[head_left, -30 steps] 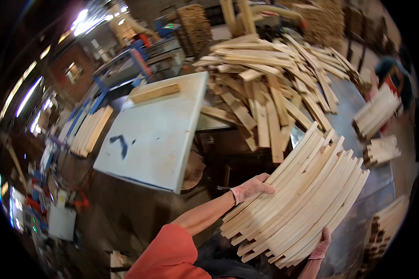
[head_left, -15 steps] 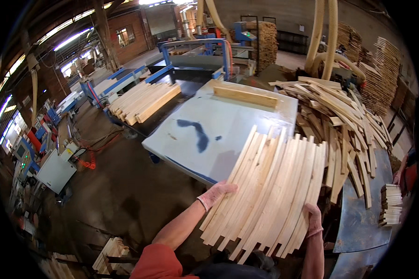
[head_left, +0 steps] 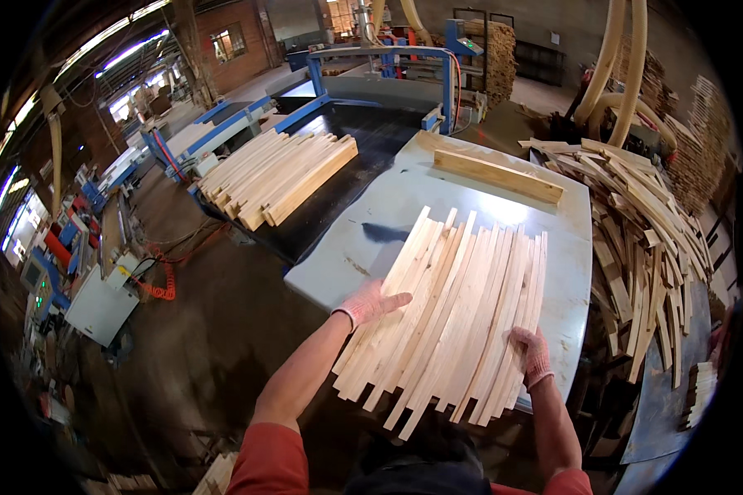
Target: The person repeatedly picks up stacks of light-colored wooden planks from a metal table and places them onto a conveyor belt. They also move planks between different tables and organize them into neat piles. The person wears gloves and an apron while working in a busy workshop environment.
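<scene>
A row of slats [head_left: 447,318] is held between two gloved hands, in front of and partly over the pale tabletop [head_left: 446,196]; whether its underside touches that surface cannot be told. The left hand [head_left: 373,304] grips the left edge, thumb laid across the upper face, fingers hidden. The right hand [head_left: 533,356] is curled against the opposite edge, pressing inward; its grip underneath is not visible.

Handling assessment: the slats appear loose, so the row probably depends on steady, matched squeeze from both sides. Level wrists and grips near mid-length should limit sagging or slipping of the middle pieces. Uneven pressure could let the row buckle or fan apart.

Materials: the slats are pale, straight-grained wood, narrow and square-edged, with scattered knots and tones from cream to light tan. Their near ends are staggered, several projecting beyond their neighbours. The gloves are pinkish knit. The tabletop is smooth and glossy, with a dark patch and brownish stains. A thicker wooden bar [head_left: 499,176] lies along its far side. A second batch of slats [head_left: 277,178] rests on a dark, shiny machine bed [head_left: 370,132]; a jumbled wood pile [head_left: 645,247] stands to the right.
</scene>
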The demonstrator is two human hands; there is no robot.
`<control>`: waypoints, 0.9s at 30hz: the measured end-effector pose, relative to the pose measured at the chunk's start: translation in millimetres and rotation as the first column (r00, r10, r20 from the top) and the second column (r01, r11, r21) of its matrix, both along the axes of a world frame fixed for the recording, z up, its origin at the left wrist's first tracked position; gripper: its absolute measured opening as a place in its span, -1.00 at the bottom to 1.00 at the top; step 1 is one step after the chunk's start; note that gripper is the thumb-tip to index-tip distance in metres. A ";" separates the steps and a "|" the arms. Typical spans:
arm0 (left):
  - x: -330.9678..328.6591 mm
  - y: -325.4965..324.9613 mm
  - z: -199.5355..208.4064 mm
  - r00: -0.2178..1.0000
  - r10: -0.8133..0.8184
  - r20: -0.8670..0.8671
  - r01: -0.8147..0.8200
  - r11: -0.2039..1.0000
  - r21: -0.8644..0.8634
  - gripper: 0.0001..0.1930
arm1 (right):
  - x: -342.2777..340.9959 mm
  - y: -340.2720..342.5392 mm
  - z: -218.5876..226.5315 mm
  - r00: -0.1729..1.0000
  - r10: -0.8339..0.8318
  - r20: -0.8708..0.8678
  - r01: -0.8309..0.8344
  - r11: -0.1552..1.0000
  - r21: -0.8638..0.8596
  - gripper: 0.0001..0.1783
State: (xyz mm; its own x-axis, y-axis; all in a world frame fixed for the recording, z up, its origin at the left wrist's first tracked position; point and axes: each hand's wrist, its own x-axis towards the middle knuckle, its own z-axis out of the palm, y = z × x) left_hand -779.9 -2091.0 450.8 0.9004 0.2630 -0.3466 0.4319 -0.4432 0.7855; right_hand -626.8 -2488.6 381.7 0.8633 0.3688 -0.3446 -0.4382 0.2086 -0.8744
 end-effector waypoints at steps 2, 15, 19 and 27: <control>29.7 34.8 7.7 0.989 0.050 -0.138 -0.024 0.982 0.185 0.04 | 7.0 37.4 5.5 0.999 -0.039 -0.031 0.040 0.998 0.042 -0.44; 108.4 283.5 10.3 0.972 0.215 -0.093 -0.051 0.581 0.812 0.21 | 59.8 369.8 26.5 0.992 -0.075 -0.098 0.084 0.992 0.091 -0.51; 106.4 364.9 -2.7 0.963 0.253 -0.092 -0.070 0.567 0.821 0.15 | 73.8 462.3 13.5 0.996 -0.068 -0.059 0.072 0.995 0.073 -0.48; 104.1 429.7 -15.5 0.997 -0.073 -0.030 0.067 0.572 0.818 -0.03 | 74.5 492.1 67.8 0.959 0.283 0.001 -0.223 0.760 -0.611 -0.19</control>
